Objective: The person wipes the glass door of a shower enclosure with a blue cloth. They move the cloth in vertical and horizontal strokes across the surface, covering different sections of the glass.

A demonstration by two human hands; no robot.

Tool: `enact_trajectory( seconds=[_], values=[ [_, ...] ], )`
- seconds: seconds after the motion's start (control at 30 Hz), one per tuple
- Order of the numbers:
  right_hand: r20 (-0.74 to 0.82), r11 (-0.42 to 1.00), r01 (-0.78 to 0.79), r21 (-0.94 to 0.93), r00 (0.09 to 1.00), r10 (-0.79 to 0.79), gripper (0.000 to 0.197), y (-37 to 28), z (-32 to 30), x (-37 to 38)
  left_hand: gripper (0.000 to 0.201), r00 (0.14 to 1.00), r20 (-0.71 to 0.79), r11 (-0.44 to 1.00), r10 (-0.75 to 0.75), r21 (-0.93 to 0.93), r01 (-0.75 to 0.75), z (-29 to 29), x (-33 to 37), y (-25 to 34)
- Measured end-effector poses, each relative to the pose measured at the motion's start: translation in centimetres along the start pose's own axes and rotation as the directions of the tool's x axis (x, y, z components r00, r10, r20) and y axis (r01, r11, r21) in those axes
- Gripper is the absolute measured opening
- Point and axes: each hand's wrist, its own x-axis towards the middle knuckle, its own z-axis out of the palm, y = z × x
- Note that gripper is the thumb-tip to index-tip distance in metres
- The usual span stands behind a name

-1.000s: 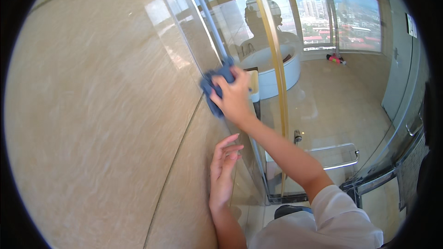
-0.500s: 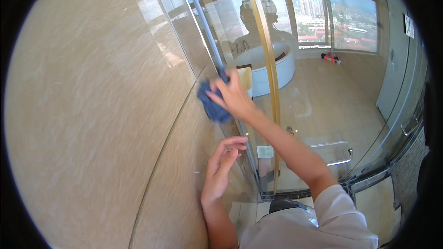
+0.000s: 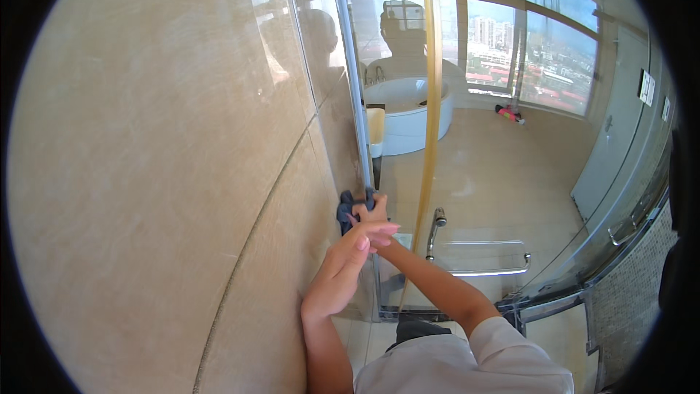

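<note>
A dark blue cloth point(image 3: 345, 213) is bunched in my right hand point(image 3: 374, 208), pressed low against the upright metal frame point(image 3: 355, 95) where the glass meets the beige stone wall. The fingers wrap round the cloth, and my left hand partly hides the wrist behind it. My left hand point(image 3: 339, 266) is raised nearer to me, beside the wall. Its fingers are loosely bent and apart from the thumb, with nothing in them. In the picture its fingertips overlap my right wrist; I cannot tell whether they touch.
The stone wall point(image 3: 146, 175) fills the left side. A glass door edge with a yellowish strip point(image 3: 429, 102) stands to the right, with a metal bar handle point(image 3: 485, 271). Beyond the glass are a white bathtub point(image 3: 412, 128), a pink-and-black item point(image 3: 508, 114) and a grey door point(image 3: 612, 128).
My right hand has moved down along the frame with the cloth, now behind my left hand. My left hand has shifted only slightly. The view has turned a little.
</note>
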Motion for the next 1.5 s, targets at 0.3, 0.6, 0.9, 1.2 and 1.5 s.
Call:
enact_trajectory(
  seconds=[0.3,0.6,0.9,1.2,1.5],
  values=[
    [-0.391,0.988,0.152,-0.017,0.908,-0.147,0.025,-8.1,-7.2,27.0,0.058,0.994,0.1,0.999,-0.045,0.021,0.043,-0.2,-0.1,0.5],
    [-0.054,0.995,-0.079,0.066,0.995,0.083,0.031,1.7,0.0,-4.0,0.048,0.916,0.395,0.997,0.071,-0.053,-0.054,-0.2,-0.1,1.5],
    [-0.305,0.98,0.188,0.06,0.938,-0.162,0.027,-7.3,-8.0,26.2,0.059,0.829,0.543,0.989,-0.133,0.133,0.071,-0.7,-0.4,0.4],
    [-0.132,0.988,-0.153,-0.029,0.98,0.148,0.03,-0.3,0.3,-1.6,0.056,0.872,0.463,0.98,-0.162,0.179,0.087,0.5,-0.2,-0.3],
    [-0.353,0.994,0.107,0.011,0.931,-0.097,0.022,-6.9,-5.4,20.2,0.049,0.917,0.351,0.973,-0.189,0.195,0.125,0.2,-0.1,-0.2]
  ],
)
